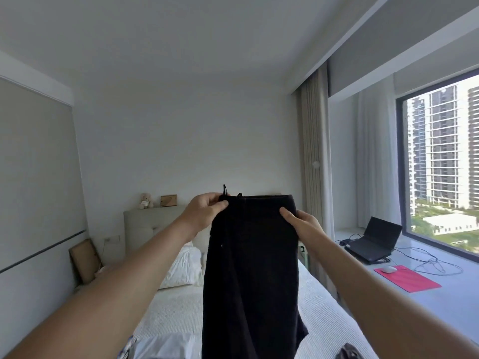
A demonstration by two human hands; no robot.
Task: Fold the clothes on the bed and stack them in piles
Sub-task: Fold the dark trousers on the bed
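Folding looks early or mid-way, judging from this view: the black trousers (252,268) are held up in the air above the bed (176,314), hanging full length from the waistband, not yet folded. The left hand (204,211) pinches the waistband's left corner, fingers curled on the cloth beside the drawstring loops; the right hand (302,224) grips the right side of the waistband, thumb in front on the fabric. Both hands are clamped on the garment, so neither is free. No finished pile is visible on the bed; whether one sits out of frame I cannot tell. At the bottom edge a light garment (160,344) lies on the bed at the left and a dark item (347,353) at the right, both seemingly unfolded, so more is left to do. Surface: white textured bedspread, white pillow (185,265) near the padded headboard (153,221). A teddy bear (145,201) sits on the ledge behind the headboard. Room: plain white walls, curtain (313,151), large window (440,156) with tower blocks outside. Window ledge carries a laptop (373,242), cables, a white mouse (388,269) on a red mat (407,278).
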